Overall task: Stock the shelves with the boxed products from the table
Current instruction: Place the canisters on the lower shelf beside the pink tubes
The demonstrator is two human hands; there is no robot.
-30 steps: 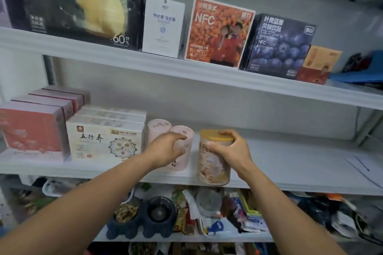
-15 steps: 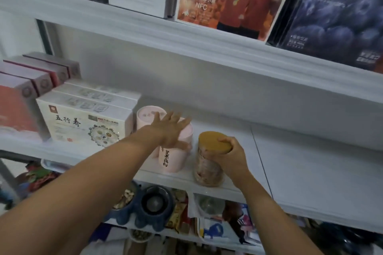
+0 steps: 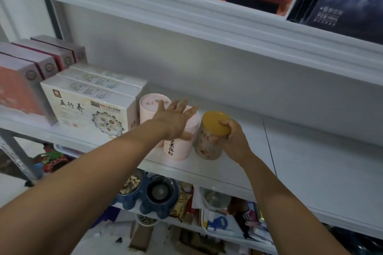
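Yellow-lidded jar: upright on the middle shelf, held at its top by the right hand.
Right hand: fingers curled round the jar's lid.
Left hand: fingers spread flat, resting on the front pink canister, just left of the jar.
White boxes: left of the left hand.

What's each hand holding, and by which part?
Right hand grips the clear yellow-lidded jar by its lid edge; left hand holds nothing, resting flat on the pink cylindrical canister.
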